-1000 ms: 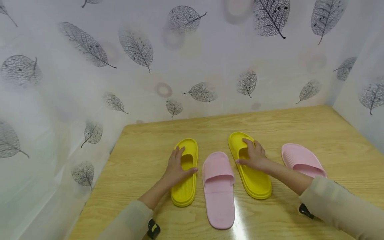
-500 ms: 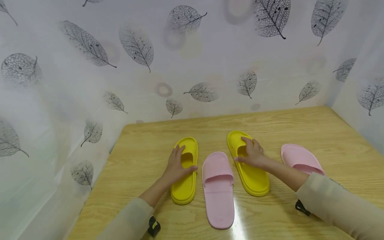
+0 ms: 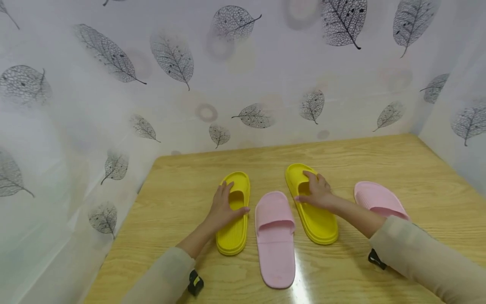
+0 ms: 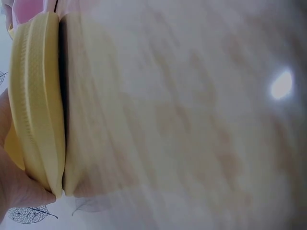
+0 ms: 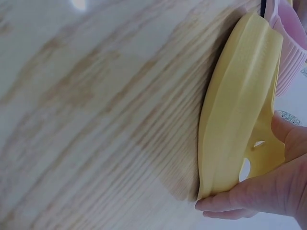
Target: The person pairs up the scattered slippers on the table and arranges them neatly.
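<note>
Two yellow slippers lie on the wooden table, toes pointing away. My left hand [image 3: 224,213] grips the left yellow slipper [image 3: 232,238] across its strap, thumb at the right edge, fingers at the left. In the left wrist view this slipper [image 4: 41,96] shows its ribbed side, close over the tabletop. My right hand [image 3: 319,194] holds the right yellow slipper [image 3: 320,226] the same way, its toe tilted left. Fingertips of the right hand [image 5: 268,191] are at the sole edge in the right wrist view. Between the yellow slippers lies a pink slipper [image 3: 276,257].
Another pink slipper [image 3: 379,198] lies at the right, its heel hidden behind my right sleeve [image 3: 421,253]. Leaf-printed sheeting [image 3: 265,76] rises behind the wooden table [image 3: 182,185] and along its sides. Black straps [image 3: 195,283] show under both wrists.
The right yellow slipper has slid slightly left and away from me with my right hand. The left one has shifted a little farther away too. Both pink slippers look unmoved.
</note>
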The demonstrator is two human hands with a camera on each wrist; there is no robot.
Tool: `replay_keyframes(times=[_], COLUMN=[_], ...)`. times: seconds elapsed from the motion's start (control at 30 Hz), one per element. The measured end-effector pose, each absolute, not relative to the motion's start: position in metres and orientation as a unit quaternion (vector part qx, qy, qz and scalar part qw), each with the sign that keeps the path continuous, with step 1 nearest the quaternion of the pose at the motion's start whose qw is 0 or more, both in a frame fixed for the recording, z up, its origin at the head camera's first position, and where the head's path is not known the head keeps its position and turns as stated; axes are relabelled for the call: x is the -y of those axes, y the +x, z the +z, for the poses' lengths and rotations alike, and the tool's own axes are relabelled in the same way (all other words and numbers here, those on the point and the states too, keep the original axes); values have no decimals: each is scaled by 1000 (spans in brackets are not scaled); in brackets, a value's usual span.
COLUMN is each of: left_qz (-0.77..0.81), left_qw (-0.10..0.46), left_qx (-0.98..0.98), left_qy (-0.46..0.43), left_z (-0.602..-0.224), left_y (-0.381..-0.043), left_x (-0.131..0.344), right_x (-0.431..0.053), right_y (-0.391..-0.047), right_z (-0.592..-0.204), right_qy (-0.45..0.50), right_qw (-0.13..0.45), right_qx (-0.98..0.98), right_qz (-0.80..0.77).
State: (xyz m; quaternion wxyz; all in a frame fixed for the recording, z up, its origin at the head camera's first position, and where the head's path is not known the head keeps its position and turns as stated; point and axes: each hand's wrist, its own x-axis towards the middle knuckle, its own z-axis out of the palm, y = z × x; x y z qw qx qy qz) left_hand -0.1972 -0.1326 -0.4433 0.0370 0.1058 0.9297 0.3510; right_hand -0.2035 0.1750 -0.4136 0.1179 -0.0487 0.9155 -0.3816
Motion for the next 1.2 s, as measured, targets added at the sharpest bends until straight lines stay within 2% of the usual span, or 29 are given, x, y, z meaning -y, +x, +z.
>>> replay_keyframes(times=[0.3, 1.2], left_qz=[348, 350], left_qw=[25, 40], left_qx=[-931, -928], left_qy=[111, 116], left_z=[-443, -441], left_y=[-201, -214], left_x=[133, 131], right_x=[-173, -173], right_y=[-209, -220], right_z=[-415, -414], right_qy=[-48, -52], right_qw=[121, 121], right_qx=[-913, -916], right_qz=[-387, -378])
